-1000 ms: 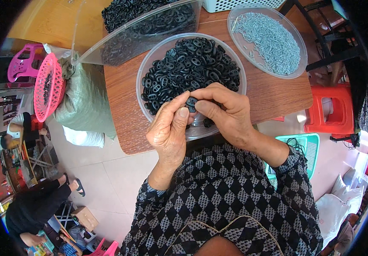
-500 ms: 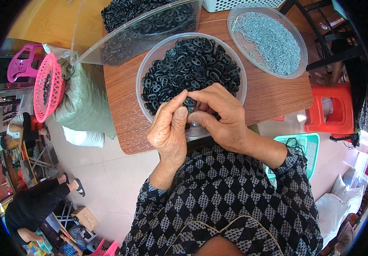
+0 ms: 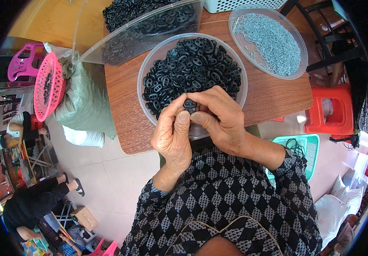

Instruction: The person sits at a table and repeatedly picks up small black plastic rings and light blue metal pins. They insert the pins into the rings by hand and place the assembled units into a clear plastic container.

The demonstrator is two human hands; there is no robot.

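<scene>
Between the fingertips of both hands is a small black two-hole cord lock, its holes facing up. My left hand pinches it from the left with thumb and index finger. From the other side, the thumb and index finger of my right hand press on it. Both hands are over the near edge of a round clear tub heaped with similar black cord locks. To the right at the back, a shallow clear round dish holds many small silvery springs.
A large clear bin of black pieces stands behind the tub on the wooden table. Left are a pink basket and a green sack. Right are a red stool and a green basket. Other people are at far left.
Both hands have shifted slightly toward me and tilted the cord lock, so its holes now face up more plainly. The pinch of both hands has stayed.
</scene>
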